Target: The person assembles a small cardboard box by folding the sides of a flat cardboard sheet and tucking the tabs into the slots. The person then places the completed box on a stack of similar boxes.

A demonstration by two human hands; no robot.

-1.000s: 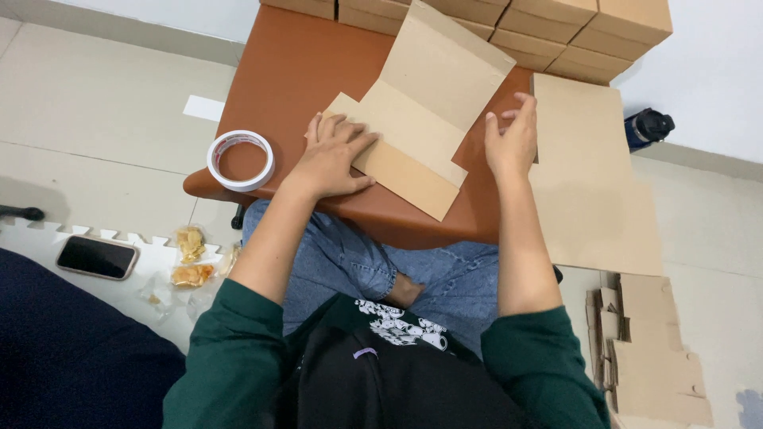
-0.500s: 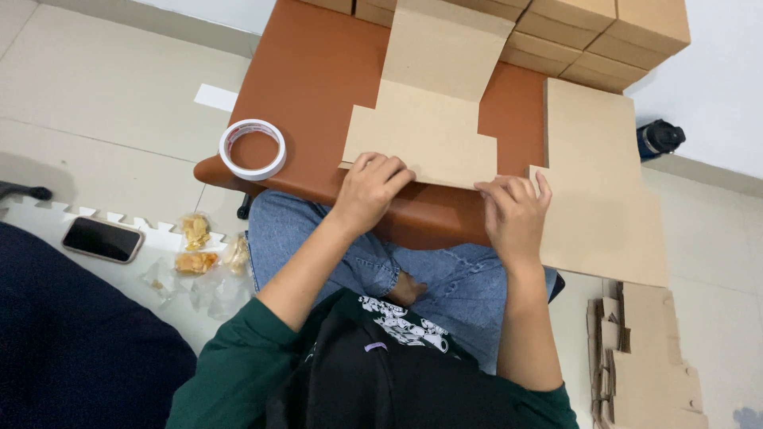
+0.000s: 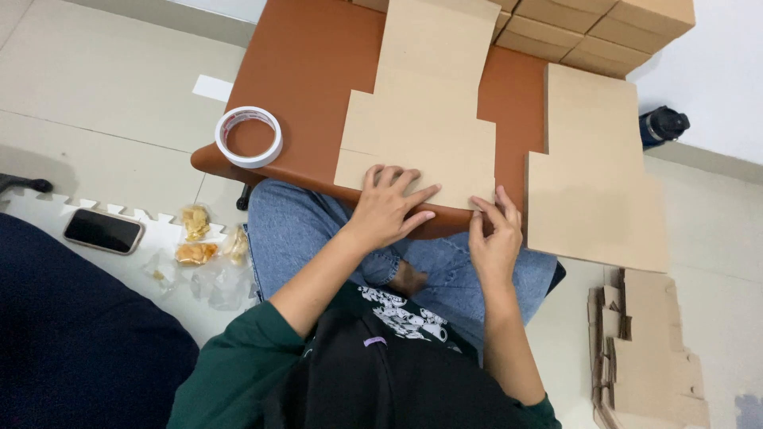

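The flat cardboard box blank (image 3: 425,119) lies unfolded on the brown bench (image 3: 310,71), its near edge level with the bench's front rim, just above the person's knees. The left hand (image 3: 387,208) is spread palm-down on that near edge, fingers splayed and pressing, not gripping. The right hand (image 3: 494,242) sits at the blank's near right corner with the fingertips curled over the edge; it looks like a light pinch on the corner flap, though whether the thumb is underneath is hard to tell from above.

Judged from how it lies, the blank is not yet shaped: every panel is flat, no side stands up, and no tape shows on it. The roll of tape (image 3: 249,137) sits untouched to the left of the blank, near the bench's front corner.

A stack of further flat blanks (image 3: 592,167) rests just to the right of the one in hand, overhanging the bench edge. Made-up cardboard boxes (image 3: 604,24) are lined up beyond the blank, at the far end of the bench. More cardboard pieces (image 3: 648,349) lie on the floor, right of the knees.
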